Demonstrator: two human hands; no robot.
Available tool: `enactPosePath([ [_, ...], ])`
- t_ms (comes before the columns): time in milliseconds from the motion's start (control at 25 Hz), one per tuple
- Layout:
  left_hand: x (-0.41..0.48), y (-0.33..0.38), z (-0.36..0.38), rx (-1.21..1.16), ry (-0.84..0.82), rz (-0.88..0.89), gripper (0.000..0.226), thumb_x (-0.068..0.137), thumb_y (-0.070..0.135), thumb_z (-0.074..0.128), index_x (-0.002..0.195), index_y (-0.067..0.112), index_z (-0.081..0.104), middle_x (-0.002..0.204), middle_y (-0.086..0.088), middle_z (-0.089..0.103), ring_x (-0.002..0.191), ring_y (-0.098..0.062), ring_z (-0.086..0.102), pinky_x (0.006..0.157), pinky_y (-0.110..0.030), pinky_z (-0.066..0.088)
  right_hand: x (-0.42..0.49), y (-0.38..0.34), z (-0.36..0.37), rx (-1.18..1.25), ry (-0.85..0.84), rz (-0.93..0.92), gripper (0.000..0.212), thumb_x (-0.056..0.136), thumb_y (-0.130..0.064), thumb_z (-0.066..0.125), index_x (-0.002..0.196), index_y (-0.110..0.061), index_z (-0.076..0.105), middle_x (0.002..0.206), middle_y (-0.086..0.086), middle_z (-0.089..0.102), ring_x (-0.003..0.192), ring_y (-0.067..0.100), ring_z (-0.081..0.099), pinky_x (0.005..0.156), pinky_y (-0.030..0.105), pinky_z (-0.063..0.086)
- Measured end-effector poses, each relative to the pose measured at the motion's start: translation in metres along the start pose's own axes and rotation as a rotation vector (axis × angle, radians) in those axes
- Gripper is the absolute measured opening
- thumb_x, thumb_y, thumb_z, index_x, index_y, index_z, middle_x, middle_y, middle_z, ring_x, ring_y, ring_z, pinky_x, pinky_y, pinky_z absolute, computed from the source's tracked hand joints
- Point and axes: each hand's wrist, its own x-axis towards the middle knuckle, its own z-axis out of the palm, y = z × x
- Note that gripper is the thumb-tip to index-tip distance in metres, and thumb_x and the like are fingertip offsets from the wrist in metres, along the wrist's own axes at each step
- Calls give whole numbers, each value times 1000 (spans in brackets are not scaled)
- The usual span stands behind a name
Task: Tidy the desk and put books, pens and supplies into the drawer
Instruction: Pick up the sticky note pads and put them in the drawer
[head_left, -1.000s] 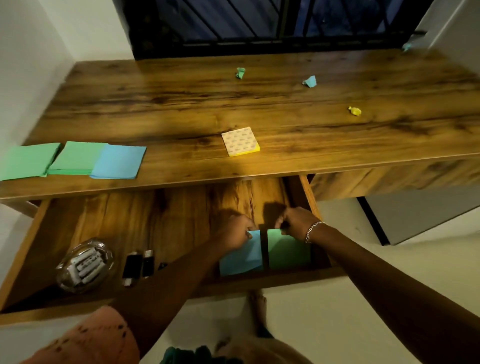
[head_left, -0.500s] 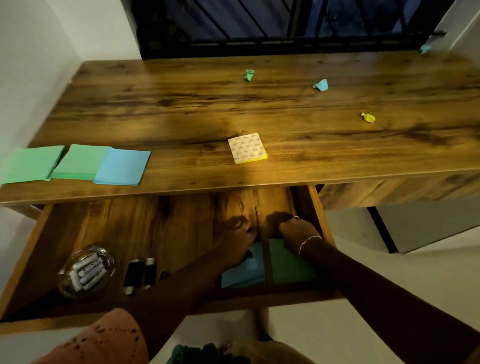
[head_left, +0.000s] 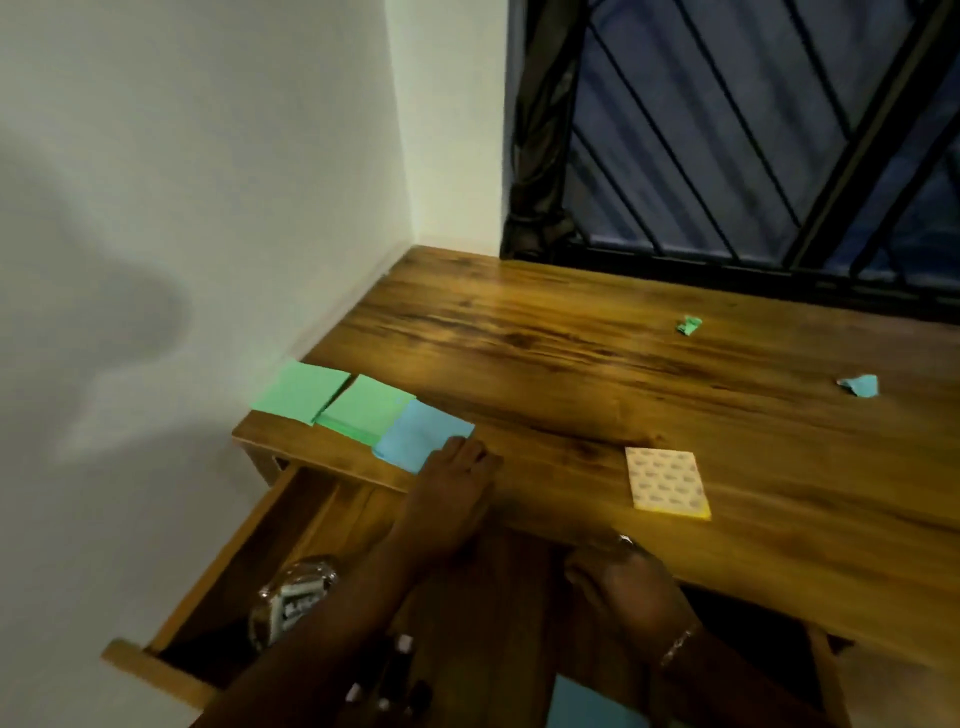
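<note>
My left hand (head_left: 457, 470), fingers straight, touches the blue pad (head_left: 410, 436) on the table (head_left: 571, 364); I cannot tell whether my right hand (head_left: 628, 587) grips.

One head-worn view — high above the worktop (head_left: 571, 353), close in, tilted, facing forward-left and down toward the wall corner and window (head_left: 753, 130).

I can read no text from here: the repeated print on the yellow pad (head_left: 666, 482) and the marks inside the glass dish (head_left: 293, 597) are too blurred
</note>
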Motion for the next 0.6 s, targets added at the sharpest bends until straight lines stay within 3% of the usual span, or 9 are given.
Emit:
enactPosePath([
  [80, 0, -46, -15, -15, 26, -163, 46, 79, 37, 37, 96, 7, 68, 96, -13, 68, 92, -32, 63, 66, -35, 54, 44, -26, -4, 31, 80, -73, 12, 67, -28, 59, 68, -30, 70, 67, -11, 69, 58, 7, 66, 57, 16, 48],
  [160, -1, -88, -26, -49, -56, -328, 69, 82, 54, 33, 121, 3, 57, 126, -19, 56, 120, -36, 49, 92, -43, 46, 88, -51, 0, 76, 102, -103, 14, 63, -16, 67, 76, -20, 71, 75, -1, 69, 67, 18, 69, 65, 22, 51],
  [200, -4, -106, -28, -44, -163, -395, 82, 80, 64, 32, 134, 4, 43, 142, -17, 41, 134, -33, 34, 106, -42, 34, 109, -65, 0, 92, 70, -89, 20, 70, -14, 64, 89, -13, 71, 90, 6, 70, 82, 25, 68, 76, 30, 52],
  [240, -6, -120, -30, -20, -264, -422, 97, 76, 76, 27, 143, 6, 30, 152, -13, 26, 142, -29, 19, 115, -40, 20, 127, -78, 3, 90, 6, -67, 29, 82, -16, 57, 110, -9, 64, 113, 11, 64, 105, 29, 61, 91, 35, 47],
  [320, -11, -136, -28, -16, -376, -368, 130, 51, 95, -4, 148, 10, 15, 157, -9, 10, 145, -24, 7, 118, -37, 7, 154, -97, 8, 63, -146, -11, 51, 95, -31, 44, 139, -6, 35, 148, 12, 33, 137, 26, 30, 112, 35, 25],
  [440, -20, -141, -17, -15, -422, -286, 146, 32, 91, -28, 148, 11, 9, 157, -10, 7, 145, -23, 6, 117, -36, 8, 170, -110, 24, -55, -336, 41, 82, 91, -50, 43, 147, -2, 8, 156, 18, 2, 145, 29, 4, 118, 38, 8],
  [520, -27, -136, -15, 16, -431, -263, 144, 34, 91, -27, 148, 10, 7, 157, -11, 4, 145, -25, 5, 117, -38, 9, 165, -110, 38, -107, -338, 52, 92, 83, -52, 55, 144, 4, 15, 153, 25, 6, 143, 36, 13, 117, 43, 15],
  [600, -35, -133, -15, 40, -458, -250, 138, 41, 93, -13, 148, 8, 9, 156, -14, 7, 145, -29, 9, 116, -41, 15, 153, -110, 48, -202, -291, 57, 89, 58, -50, 80, 122, 5, 55, 135, 28, 44, 120, 36, 53, 97, 42, 46],
])
